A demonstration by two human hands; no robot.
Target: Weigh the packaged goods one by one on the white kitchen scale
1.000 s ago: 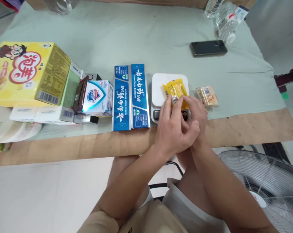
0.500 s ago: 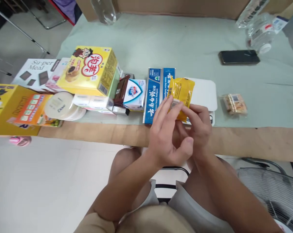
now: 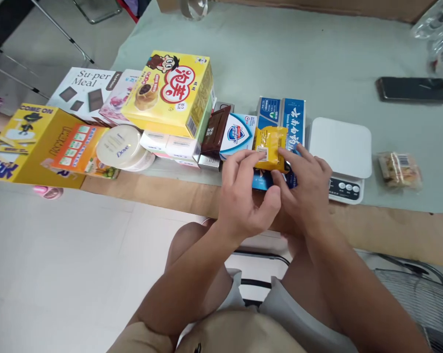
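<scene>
A small yellow plastic packet (image 3: 272, 140) with a barcode lies over two blue toothpaste boxes (image 3: 270, 113), beside the white Safeguard soap box (image 3: 239, 132). My right hand (image 3: 307, 189) holds the packet's near right corner between thumb and fingers. At its left edge, my left hand (image 3: 245, 198) touches it with the fingertips, the thumb held apart. A white kitchen scale (image 3: 341, 147) with a bare platform stands just right of the toothpaste boxes. The packet's underside is hidden.
Leftward stand a dark brown packet (image 3: 216, 130), a yellow puff-snack box (image 3: 173, 93), a Dove tub (image 3: 120, 147), an orange packet (image 3: 78, 149), a white Su-per Meal box (image 3: 84, 93) and a big yellow box (image 3: 30, 142). Rightward lie a clear-wrapped snack (image 3: 400, 170) and a phone (image 3: 412, 89).
The yellow packet has moved left, from beside the scale to over the toothpaste boxes against the soap box. Both hands moved with it. The view has shifted, uncovering the scale's buttons.
</scene>
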